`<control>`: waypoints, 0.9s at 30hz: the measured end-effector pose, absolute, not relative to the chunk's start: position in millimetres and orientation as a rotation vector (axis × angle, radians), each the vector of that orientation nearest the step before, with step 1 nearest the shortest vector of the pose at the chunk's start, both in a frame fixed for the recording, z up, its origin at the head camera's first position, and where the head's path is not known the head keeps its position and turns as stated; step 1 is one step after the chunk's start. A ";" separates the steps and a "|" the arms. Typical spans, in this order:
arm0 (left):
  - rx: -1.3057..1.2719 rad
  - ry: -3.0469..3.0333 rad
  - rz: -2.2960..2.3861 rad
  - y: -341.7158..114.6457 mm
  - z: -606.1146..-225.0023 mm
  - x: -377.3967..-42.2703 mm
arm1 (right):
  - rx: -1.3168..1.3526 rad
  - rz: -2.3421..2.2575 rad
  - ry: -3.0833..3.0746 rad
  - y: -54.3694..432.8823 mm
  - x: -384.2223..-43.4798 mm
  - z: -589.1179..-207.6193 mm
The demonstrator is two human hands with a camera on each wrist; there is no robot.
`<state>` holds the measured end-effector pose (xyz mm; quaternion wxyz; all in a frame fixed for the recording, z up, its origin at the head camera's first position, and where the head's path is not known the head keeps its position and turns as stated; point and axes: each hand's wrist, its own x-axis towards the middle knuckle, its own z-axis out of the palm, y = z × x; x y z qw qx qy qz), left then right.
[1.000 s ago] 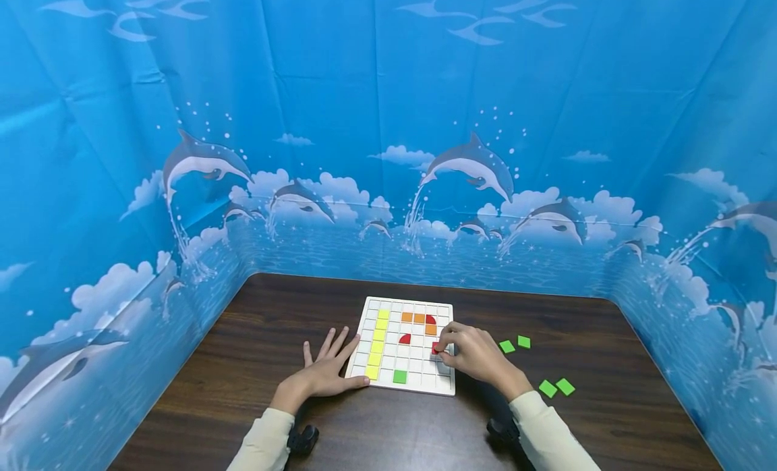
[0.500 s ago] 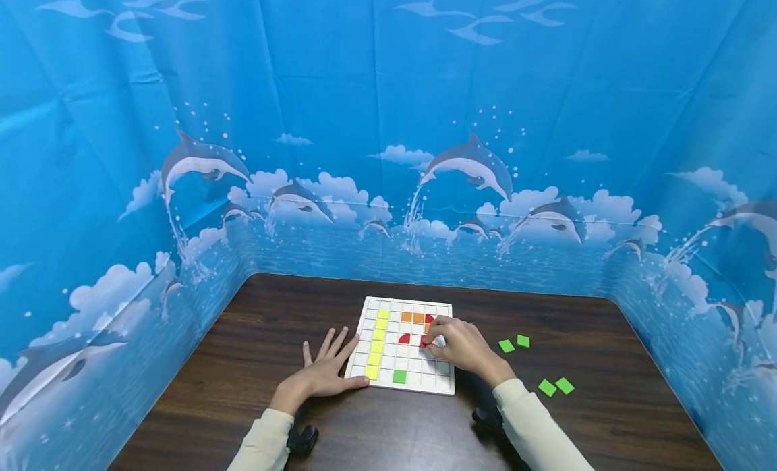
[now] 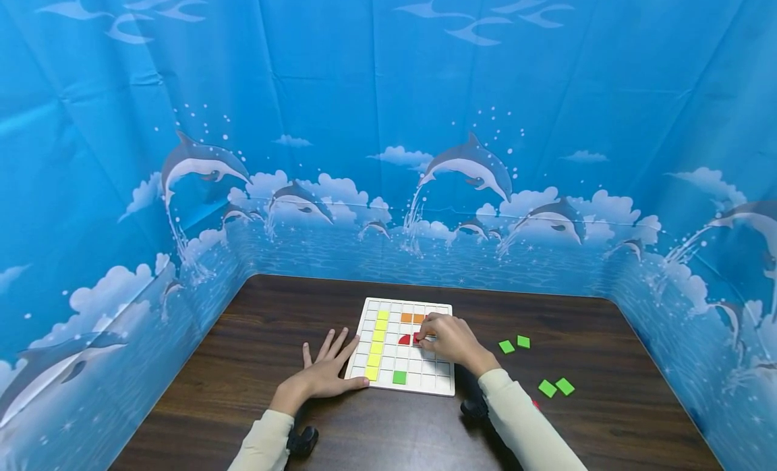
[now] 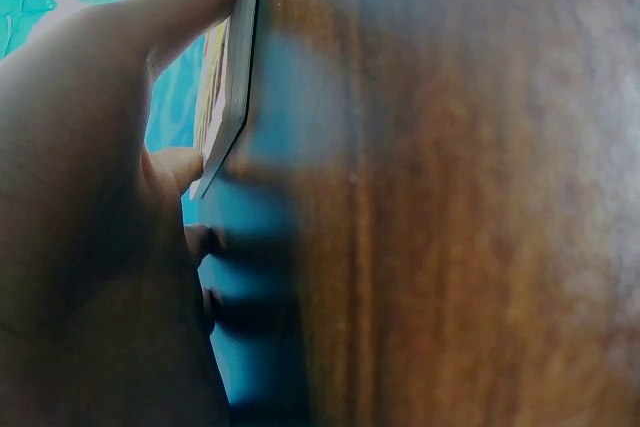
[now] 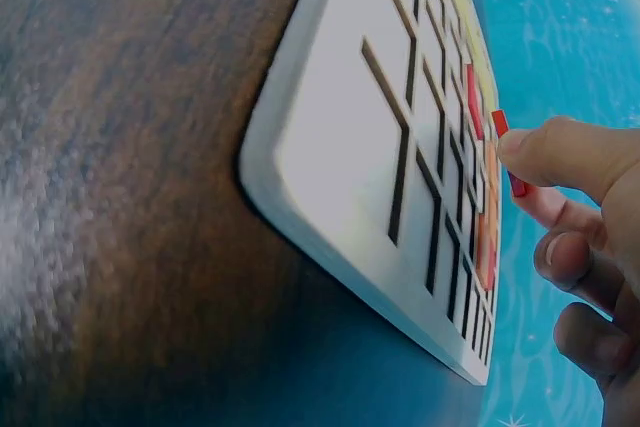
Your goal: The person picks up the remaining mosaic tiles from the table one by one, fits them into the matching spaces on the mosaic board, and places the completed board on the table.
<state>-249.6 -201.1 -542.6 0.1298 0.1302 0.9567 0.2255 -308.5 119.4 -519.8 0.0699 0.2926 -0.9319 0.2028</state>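
A white grid board (image 3: 434, 384) lies on the dark wooden table. Between thumb and index finger, my right hand (image 3: 454, 341) pinches a small red tile (image 5: 502, 124), held over the board's right half beside a red quarter-round tile (image 3: 404, 339). My left hand (image 3: 328, 374) has its fingers spread straight, with thumb and index fingertip at the board's left corner and edge. On the grid are a column of yellow tiles (image 3: 376, 347), orange tiles (image 3: 406, 318) along the upper part and a green tile (image 3: 399, 377) near the front. The right fingers hide some upper-right cells.
Several loose green tiles (image 3: 506, 347) lie on the table to the right of the board. A bit of a red piece (image 3: 536, 404) shows beside the right sleeve. Behind the table hangs a blue curtain (image 3: 328, 255) printed with dolphins.
My right hand has moved left over the board with the red tile, up to the red quarter-round one. A red piece beside the right sleeve has come into view. The left hand stays put.
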 end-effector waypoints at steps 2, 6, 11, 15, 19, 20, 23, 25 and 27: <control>0.408 2.783 0.671 -201.6 -543.3 -248.6 | 0.886 0.590 -2.814 118.2 -310.1 -522.5; 0.427 2.781 0.689 -201.0 -542.2 -247.9 | 0.887 0.579 -2.836 116.9 -311.4 -527.2; 0.420 2.803 0.671 -203.9 -553.4 -252.2 | 0.948 0.547 -2.817 116.5 -310.9 -529.7; 0.411 2.836 0.636 -206.4 -560.6 -255.1 | 1.004 0.461 -2.787 116.5 -308.9 -526.8; 0.444 2.819 0.669 -206.6 -556.2 -254.1 | 1.043 0.342 -2.776 115.9 -305.1 -522.6; 0.452 2.813 0.683 -206.2 -553.9 -253.1 | 1.053 0.305 -2.769 115.5 -304.1 -521.8; 0.456 2.798 0.698 -205.4 -548.9 -251.3 | 1.081 0.171 -2.731 114.3 -301.0 -519.7; 0.458 2.803 0.689 -204.8 -548.8 -251.2 | 1.089 0.119 -2.715 113.8 -299.1 -519.5; 0.439 2.804 0.679 -203.4 -547.4 -250.6 | 1.086 0.112 -2.723 113.6 -297.6 -519.7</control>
